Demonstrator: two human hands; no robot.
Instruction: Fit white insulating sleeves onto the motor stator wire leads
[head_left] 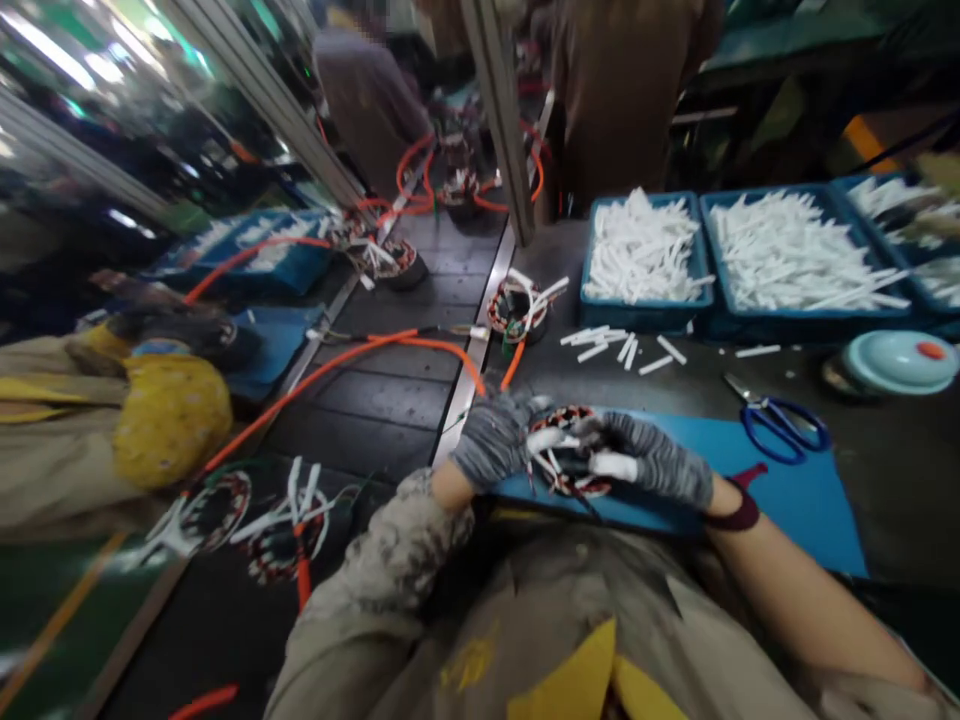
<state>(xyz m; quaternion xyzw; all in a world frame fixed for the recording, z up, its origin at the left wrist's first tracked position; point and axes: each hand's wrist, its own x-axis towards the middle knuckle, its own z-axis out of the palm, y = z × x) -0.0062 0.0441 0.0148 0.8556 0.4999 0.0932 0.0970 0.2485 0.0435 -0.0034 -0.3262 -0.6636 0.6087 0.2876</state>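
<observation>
A motor stator [574, 478] with copper windings and white sleeves stands at the near edge of a blue mat [799, 495]. My left hand [495, 437], in a grey knitted glove, curls around the stator's left side. From the other side my right hand [654, 458], gloved alike with white fingertips, reaches over the stator's top with its fingers closed at the wires. What is pinched between those fingers is too blurred to make out. An orange cable [465, 350] runs beside my left hand towards another stator [517, 305] with white sleeves.
Blue bins [645, 300] of white sleeves stand at the back right, with loose sleeves [596, 338] before them. Blue-handled scissors [784, 425] and a lidded container [900, 362] lie right. More stators [281, 550] sit on the conveyor [375, 400]. A co-worker's sleeve [172, 410] is across it.
</observation>
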